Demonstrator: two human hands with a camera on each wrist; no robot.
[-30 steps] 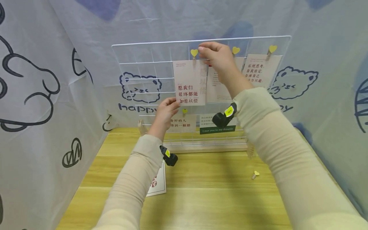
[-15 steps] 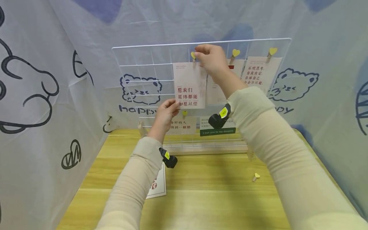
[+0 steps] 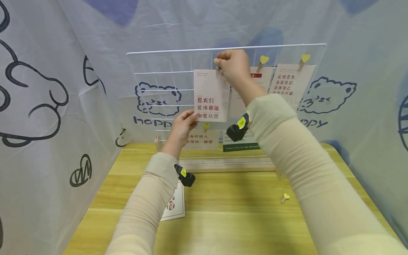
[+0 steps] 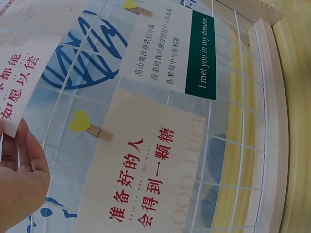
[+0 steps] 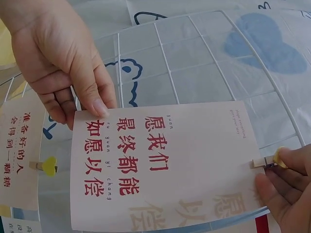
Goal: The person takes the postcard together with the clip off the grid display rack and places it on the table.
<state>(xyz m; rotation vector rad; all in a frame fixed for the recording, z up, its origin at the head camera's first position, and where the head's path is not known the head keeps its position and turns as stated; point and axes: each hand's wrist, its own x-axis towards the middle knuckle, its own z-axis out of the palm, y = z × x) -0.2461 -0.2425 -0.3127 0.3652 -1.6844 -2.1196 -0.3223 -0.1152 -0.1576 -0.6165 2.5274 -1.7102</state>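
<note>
A pale pink card (image 3: 208, 85) with red Chinese characters hangs upright against the white wire grid (image 3: 159, 73). My left hand (image 3: 181, 129) pinches its lower left corner between thumb and fingers. At the card's top edge sits a small wooden clothespin (image 5: 264, 163) with a yellow heart, and my right hand (image 3: 236, 67) pinches it. In the right wrist view the clothespin's tip lies over the card's edge. Below, another card (image 4: 141, 170) is clipped to the grid by its own heart clothespin (image 4: 90, 125).
Two more clipped cards, a red-marked one (image 3: 265, 72) and a right-hand one (image 3: 291, 81), hang beside it. A green-banded card (image 3: 240, 146) hangs lower. On the wooden table (image 3: 229, 226) lie a loose heart clothespin (image 3: 285, 198) and a white bordered card (image 3: 178, 203), partly behind my left sleeve.
My right hand has shifted slightly left, from beside the yellow heart onto the clothespin, its fingers now partly covering the heart. My left hand stays at the card's corner.
</note>
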